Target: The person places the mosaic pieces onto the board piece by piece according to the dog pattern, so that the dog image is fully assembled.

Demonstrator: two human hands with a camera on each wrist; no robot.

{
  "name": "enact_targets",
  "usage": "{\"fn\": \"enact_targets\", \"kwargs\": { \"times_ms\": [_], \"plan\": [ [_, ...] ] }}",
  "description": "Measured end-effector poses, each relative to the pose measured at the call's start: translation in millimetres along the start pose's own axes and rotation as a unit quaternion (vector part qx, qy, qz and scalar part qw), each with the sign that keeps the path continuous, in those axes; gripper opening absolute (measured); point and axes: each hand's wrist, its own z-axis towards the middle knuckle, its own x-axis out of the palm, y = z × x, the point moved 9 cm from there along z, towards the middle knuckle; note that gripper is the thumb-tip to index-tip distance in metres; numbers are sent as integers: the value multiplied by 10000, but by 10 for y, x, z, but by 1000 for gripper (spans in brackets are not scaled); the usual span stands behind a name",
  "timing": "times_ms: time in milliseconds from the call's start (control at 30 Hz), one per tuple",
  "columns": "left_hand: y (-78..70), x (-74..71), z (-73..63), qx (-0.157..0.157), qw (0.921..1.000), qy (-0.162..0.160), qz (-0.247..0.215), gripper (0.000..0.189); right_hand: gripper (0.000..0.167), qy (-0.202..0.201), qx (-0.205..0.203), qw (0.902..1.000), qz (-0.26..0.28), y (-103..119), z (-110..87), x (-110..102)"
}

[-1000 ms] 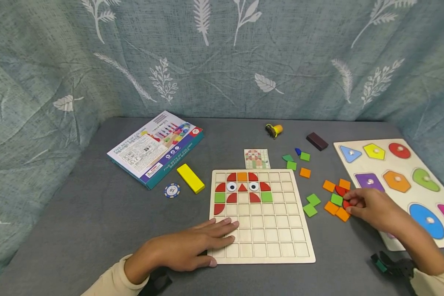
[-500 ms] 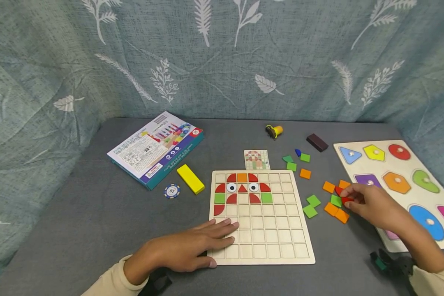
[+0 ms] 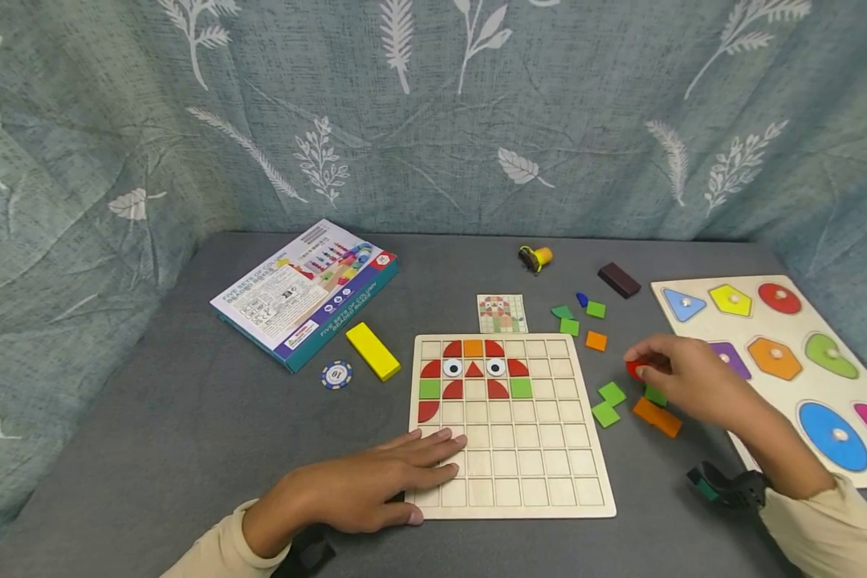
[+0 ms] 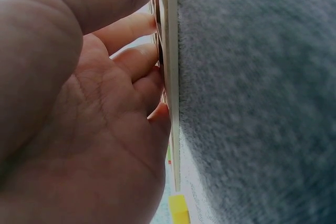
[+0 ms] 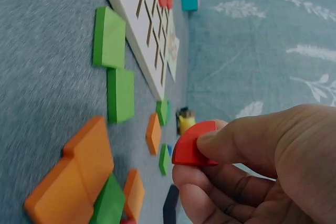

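My right hand (image 3: 694, 384) pinches a red quarter-circle tile (image 5: 191, 142) between thumb and fingers, held above the loose tiles. Under and beside it lie orange tiles (image 3: 657, 417) and green tiles (image 3: 605, 413); some are hidden by the hand. With fingers spread, my left hand (image 3: 376, 482) rests on the lower left of the wooden grid board (image 3: 542, 457). Red, orange and green tiles and two eye tiles (image 3: 452, 368) fill cells in its upper left part. Behind the board lies a small pattern card (image 3: 501, 313).
A knob puzzle board (image 3: 787, 401) lies on the right. To the left are a flat box (image 3: 303, 289), a yellow block (image 3: 372, 351) and a poker chip (image 3: 335, 374). At the back sit a dark brown block (image 3: 619, 279) and a small yellow-and-black object (image 3: 535, 258).
My right hand has picked the red quarter-circle tile out of the loose pile and moved it left, toward the grid board. The left hand stays in place.
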Motion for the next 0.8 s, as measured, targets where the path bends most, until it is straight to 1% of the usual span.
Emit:
{"fn": "enact_targets", "kwargs": {
  "times_ms": [267, 533, 800],
  "plan": [
    [-5, -7, -1, -11, 10000, -24, 26, 59, 18, 71, -258, 9996, 131, 165, 99, 72],
    [-4, -15, -4, -11, 10000, -50, 20, 59, 21, -2, -496, 9987, 134, 297, 179, 159],
    [-16, -2, -3, -47, 10000, -12, 49, 59, 18, 172, -845, 9955, 387, 561, 303, 303]
  ]
}}
